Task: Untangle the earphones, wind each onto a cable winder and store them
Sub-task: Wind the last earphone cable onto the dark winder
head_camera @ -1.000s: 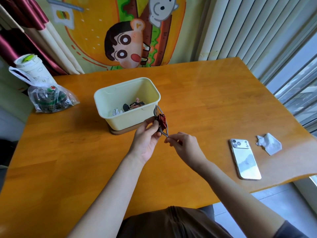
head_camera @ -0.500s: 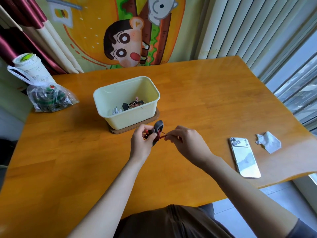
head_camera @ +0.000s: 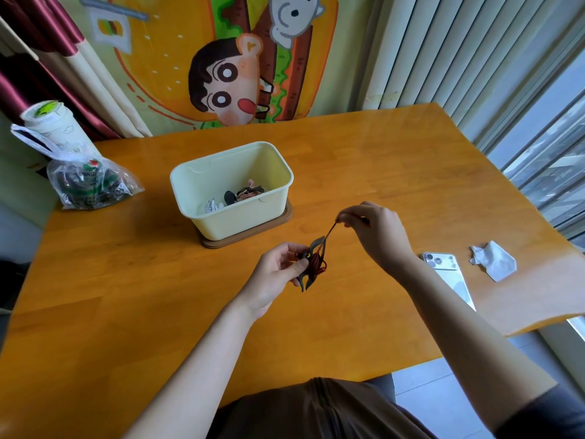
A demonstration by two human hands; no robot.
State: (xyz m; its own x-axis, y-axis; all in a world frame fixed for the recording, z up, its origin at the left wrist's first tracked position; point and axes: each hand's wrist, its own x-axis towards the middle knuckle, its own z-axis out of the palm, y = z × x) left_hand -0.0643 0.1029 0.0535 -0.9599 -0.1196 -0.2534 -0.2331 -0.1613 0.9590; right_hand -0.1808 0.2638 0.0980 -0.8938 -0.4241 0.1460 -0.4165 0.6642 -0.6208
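Head view: over the desk (head_camera: pixel 126 296) centre, the left hand (head_camera: pixel 273 275) pinches a grey cable winder (head_camera: pixel 313 248) wound with red earphone cable (head_camera: pixel 330 231). At its 1 o'clock, the right hand (head_camera: pixel 376 236) fingers (head_camera: pixel 349 214) pinch the loose strand taut. A cream box (head_camera: pixel 240 221) stands at 11 o'clock.

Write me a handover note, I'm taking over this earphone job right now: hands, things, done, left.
Left hand holds the grey cable winder, wound with much of the red earphone cable.
Right hand pinches the cable's free stretch, pulled taut up from the winder.
Cream box, on the table beyond the hands, holds a wound dark winder and white earphones.
Done: those two in the box; red cable partly wound.
Left: wind the last stretch, tuck the end, store it in the box.
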